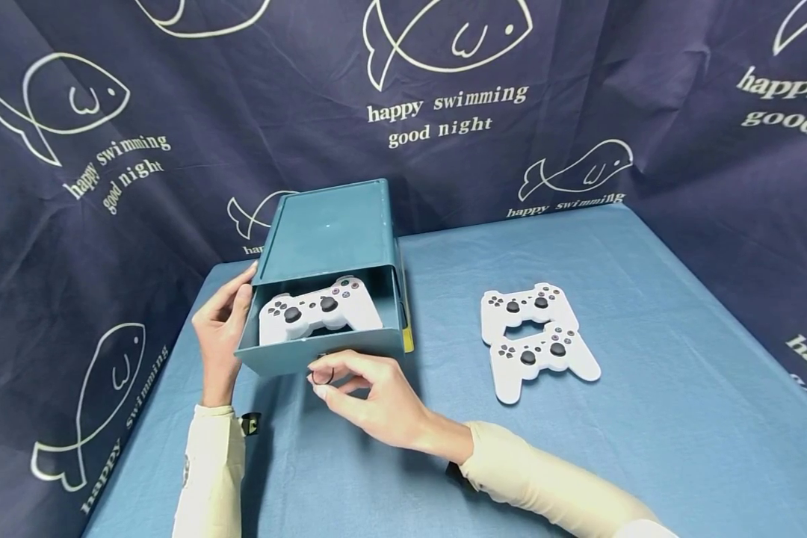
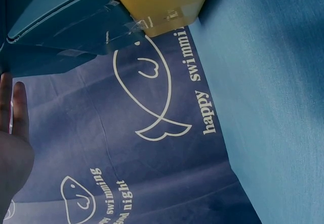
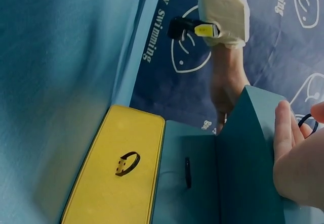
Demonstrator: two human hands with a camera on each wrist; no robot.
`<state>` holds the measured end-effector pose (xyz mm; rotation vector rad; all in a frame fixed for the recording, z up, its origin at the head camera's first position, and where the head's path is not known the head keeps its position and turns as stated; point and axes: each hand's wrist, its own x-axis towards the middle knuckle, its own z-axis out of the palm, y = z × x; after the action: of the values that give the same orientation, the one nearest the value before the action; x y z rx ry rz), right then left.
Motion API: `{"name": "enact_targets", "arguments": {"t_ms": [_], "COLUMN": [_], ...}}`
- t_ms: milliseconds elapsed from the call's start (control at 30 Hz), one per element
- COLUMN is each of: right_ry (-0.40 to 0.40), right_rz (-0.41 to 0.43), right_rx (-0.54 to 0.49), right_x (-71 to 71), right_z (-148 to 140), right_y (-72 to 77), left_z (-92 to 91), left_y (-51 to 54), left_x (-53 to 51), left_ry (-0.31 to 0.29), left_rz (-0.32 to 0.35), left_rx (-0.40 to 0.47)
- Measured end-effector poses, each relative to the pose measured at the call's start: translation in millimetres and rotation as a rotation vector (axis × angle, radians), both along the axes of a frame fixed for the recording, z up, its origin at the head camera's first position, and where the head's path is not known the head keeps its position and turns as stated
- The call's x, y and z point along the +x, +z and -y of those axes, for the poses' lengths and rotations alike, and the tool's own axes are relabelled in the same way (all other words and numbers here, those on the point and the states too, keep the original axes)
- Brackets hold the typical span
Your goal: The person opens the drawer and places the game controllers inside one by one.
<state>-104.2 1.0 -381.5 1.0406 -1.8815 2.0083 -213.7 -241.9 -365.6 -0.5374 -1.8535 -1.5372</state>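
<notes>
A drawer cabinet (image 1: 329, 232) in teal stands at the back left with its top drawer (image 1: 269, 362) pulled out. Inside that drawer lies a white game controller (image 1: 311, 308), tilted up against the front. Thumb and fingers of my right hand (image 1: 383, 400) pinch the drawer's black pull loop (image 3: 306, 120). My left hand (image 1: 220, 325) rests along the cabinet's left side, its fingers extended; in the left wrist view those fingers (image 2: 20, 110) touch the teal wall. The fingertips farthest back are partly hidden.
Below are another teal drawer front (image 3: 174, 193) and a yellow drawer (image 3: 111, 178), each with a black loop. Two more white controllers, a rear one (image 1: 496, 317) and a front one (image 1: 507, 373), overlap on the blue cloth (image 1: 679, 396) at right. A fish-print curtain (image 1: 309, 112) hangs behind.
</notes>
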Motion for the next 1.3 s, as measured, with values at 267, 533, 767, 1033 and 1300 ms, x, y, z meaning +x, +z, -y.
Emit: {"name": "enact_targets", "arguments": {"t_ms": [267,533,767,1033,1300], "right_ry": [-0.020,-0.014,-0.042,-0.078,-0.074], "right_rz": [-0.001,0.030,0.069,0.080,0.086], "right_rx": [0.007,0.004,0.022,0.005,-0.005], "right_x": [-14.2,-24.8,-34.6,-44.5,-51.7], "right_z": [1,1,2,5,5], "right_y": [0.0,1.6,2.3,2.7,2.6], "left_z": [0.4,-1.8,-3.4,-2.8,-3.5], "left_y": [-0.6,2.0,2.6,1.9,2.2], "left_x": [-0.6,2.3,0.9,1.2,1.5], "left_ry": [0.006,0.033,0.048,0.056,0.060], "left_rz": [0.006,0.029,0.025,0.021,0.016], "left_rx": [0.003,-0.018,-0.013,-0.028,-0.037]}}
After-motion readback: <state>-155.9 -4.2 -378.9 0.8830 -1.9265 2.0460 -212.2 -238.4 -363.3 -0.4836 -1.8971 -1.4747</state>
